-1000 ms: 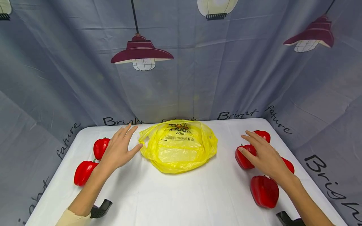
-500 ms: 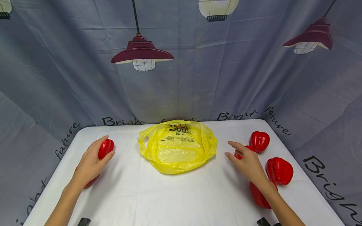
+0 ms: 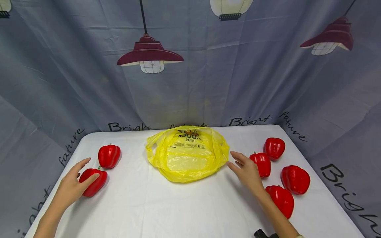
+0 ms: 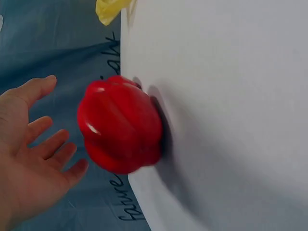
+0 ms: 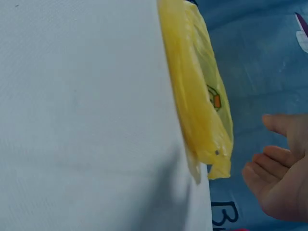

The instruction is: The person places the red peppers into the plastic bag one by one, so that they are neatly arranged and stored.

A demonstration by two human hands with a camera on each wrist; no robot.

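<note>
My left hand (image 3: pixel 71 185) hovers over the nearer red bell pepper (image 3: pixel 94 182) on the left, thumb and fingers spread apart around it. In the left wrist view a gap separates that hand (image 4: pixel 41 159) from the pepper (image 4: pixel 120 125). A second bell pepper (image 3: pixel 109 156) lies just behind it. At the middle of the table sits a yellow plastic bag (image 3: pixel 187 162), its mouth held wide by itself. Close to the bag's right side is my right hand (image 3: pixel 246 172), fingers apart and holding nothing. The right wrist view shows this hand (image 5: pixel 284 168) clear of the bag (image 5: pixel 197 96).
Several red bell peppers stand on the right of the white-covered table (image 3: pixel 178 211), including one at the back (image 3: pixel 274 148) and one near the right forearm (image 3: pixel 281 200). A grey curtain (image 3: pixel 196 82) printed with lamps surrounds the table behind and at both sides.
My left hand has moved left and toward me, from beside the bag to the nearer left pepper. My right hand has shifted left, from above the right peppers to the bag's right side.
</note>
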